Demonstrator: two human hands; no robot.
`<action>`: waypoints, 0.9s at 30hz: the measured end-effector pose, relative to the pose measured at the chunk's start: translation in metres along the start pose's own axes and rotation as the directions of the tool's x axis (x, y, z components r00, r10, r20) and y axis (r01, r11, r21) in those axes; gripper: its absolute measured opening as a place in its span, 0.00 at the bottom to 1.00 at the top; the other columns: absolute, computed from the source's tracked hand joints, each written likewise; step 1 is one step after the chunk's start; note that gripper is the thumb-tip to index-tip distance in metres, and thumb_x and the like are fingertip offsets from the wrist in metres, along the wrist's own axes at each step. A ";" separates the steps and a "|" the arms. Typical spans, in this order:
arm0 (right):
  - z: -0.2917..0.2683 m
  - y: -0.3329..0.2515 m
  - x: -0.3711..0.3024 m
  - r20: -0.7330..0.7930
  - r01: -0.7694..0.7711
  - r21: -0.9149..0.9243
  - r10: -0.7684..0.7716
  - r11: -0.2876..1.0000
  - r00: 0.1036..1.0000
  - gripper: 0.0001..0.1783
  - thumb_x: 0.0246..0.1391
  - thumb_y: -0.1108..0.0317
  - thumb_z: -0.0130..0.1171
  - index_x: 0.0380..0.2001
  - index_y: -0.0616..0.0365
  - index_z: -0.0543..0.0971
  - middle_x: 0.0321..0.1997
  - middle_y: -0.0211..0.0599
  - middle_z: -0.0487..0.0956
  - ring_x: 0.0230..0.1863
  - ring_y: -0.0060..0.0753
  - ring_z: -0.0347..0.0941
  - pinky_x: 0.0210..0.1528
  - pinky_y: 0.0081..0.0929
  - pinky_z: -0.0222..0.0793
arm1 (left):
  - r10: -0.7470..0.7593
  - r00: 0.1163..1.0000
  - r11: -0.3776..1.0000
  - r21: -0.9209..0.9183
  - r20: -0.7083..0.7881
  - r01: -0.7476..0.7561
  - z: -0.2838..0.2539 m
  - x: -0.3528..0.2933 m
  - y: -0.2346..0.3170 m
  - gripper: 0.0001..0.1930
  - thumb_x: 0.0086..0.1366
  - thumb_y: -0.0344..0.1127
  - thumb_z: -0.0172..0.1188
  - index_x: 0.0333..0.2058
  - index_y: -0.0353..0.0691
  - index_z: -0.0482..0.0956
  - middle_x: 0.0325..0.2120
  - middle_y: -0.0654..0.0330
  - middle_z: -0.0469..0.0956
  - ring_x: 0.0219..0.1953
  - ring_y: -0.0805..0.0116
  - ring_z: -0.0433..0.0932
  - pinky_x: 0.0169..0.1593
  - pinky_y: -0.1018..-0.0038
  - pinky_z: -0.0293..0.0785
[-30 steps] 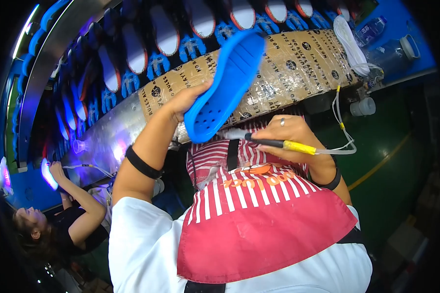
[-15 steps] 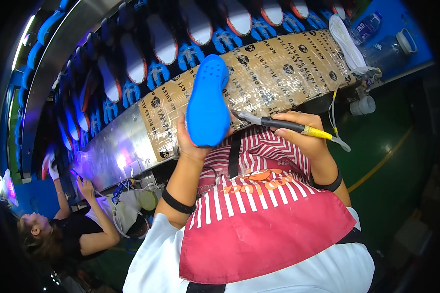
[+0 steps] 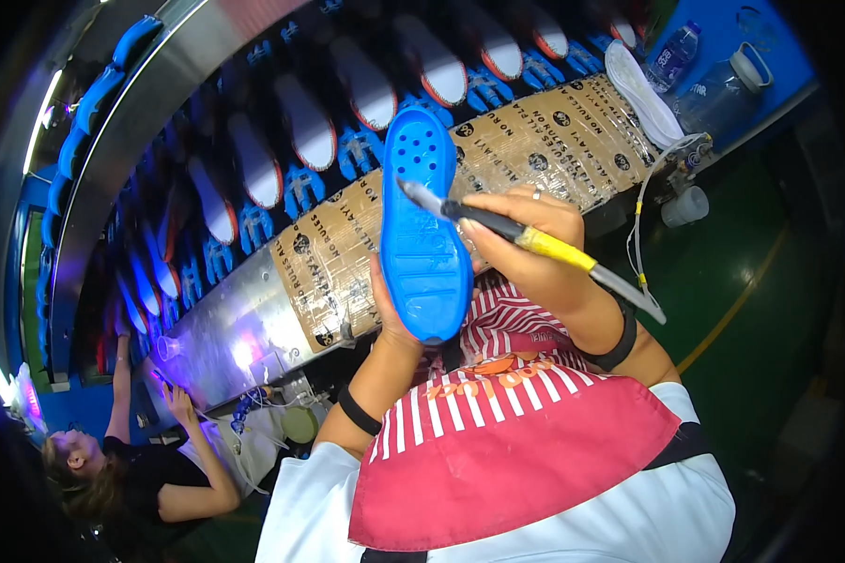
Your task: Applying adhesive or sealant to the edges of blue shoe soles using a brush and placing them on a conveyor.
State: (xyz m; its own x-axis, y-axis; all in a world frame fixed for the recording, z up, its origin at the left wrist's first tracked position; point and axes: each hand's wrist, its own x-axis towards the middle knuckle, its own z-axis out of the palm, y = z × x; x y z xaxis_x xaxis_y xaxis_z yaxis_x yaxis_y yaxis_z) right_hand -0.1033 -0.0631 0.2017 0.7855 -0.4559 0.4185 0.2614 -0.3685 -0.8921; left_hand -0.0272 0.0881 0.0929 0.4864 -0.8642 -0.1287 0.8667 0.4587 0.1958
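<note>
A blue shoe sole (image 3: 427, 267) rests in my left hand (image 3: 391, 310), whose fingers wrap its edge from behind and the left side. Its hollow face is turned up, with round holes at the far end and ridges across the nearer part. My right hand (image 3: 552, 286) grips a brush (image 3: 563, 251) with a black and yellow handle and a pale tube at its rear end. The bristles lie over the sole just nearer than the holes; whether they touch it I cannot tell.
Beyond the sole runs a ledge wrapped in printed brown paper (image 3: 507, 155). Shoe uppers (image 3: 305, 122) hang in rows on blue holders behind it. A white sole (image 3: 643, 94), a bottle (image 3: 674, 56) and a jug (image 3: 723, 94) stand right. A co-worker (image 3: 150, 479) is at left.
The sole has tipped so more of its hollow face shows, shifting slightly right and nearer. My right hand has brought the brush from beside the sole to over it.
</note>
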 end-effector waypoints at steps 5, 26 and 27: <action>0.013 0.007 0.014 0.032 0.315 -0.527 -0.351 0.789 0.936 0.11 0.38 0.73 0.64 0.30 0.60 0.78 0.22 0.37 0.74 0.25 0.38 0.71 0.28 0.30 0.67 | 0.045 0.989 0.997 0.072 -0.141 -0.036 0.009 0.004 -0.012 0.39 0.59 0.68 0.33 0.59 0.45 0.58 0.52 0.51 0.68 0.51 0.53 0.71 0.54 0.57 0.68; 0.034 0.000 -0.009 0.173 0.354 -0.044 -0.342 0.934 0.924 0.11 0.38 0.70 0.64 0.30 0.57 0.78 0.23 0.35 0.75 0.26 0.37 0.73 0.31 0.31 0.67 | 0.217 0.974 0.951 0.213 0.063 -0.225 0.006 0.013 0.014 0.53 0.46 0.80 0.40 0.60 0.40 0.54 0.55 0.45 0.64 0.54 0.49 0.67 0.57 0.56 0.64; 0.035 0.005 -0.008 0.086 0.375 -0.102 -0.367 0.921 0.926 0.12 0.38 0.69 0.64 0.31 0.57 0.79 0.22 0.35 0.75 0.25 0.38 0.72 0.30 0.31 0.67 | 0.206 0.978 0.966 0.164 -0.031 -0.199 0.015 0.013 0.016 0.51 0.48 0.77 0.42 0.60 0.40 0.55 0.54 0.44 0.64 0.53 0.49 0.68 0.56 0.56 0.65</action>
State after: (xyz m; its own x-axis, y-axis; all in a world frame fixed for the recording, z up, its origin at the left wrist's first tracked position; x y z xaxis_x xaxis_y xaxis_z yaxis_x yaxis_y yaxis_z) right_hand -0.0887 -0.0330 0.1882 0.6798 -0.2168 0.7006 0.4781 -0.5935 -0.6475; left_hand -0.0090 0.0811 0.1088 0.6580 -0.7441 -0.1151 0.7227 0.5812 0.3742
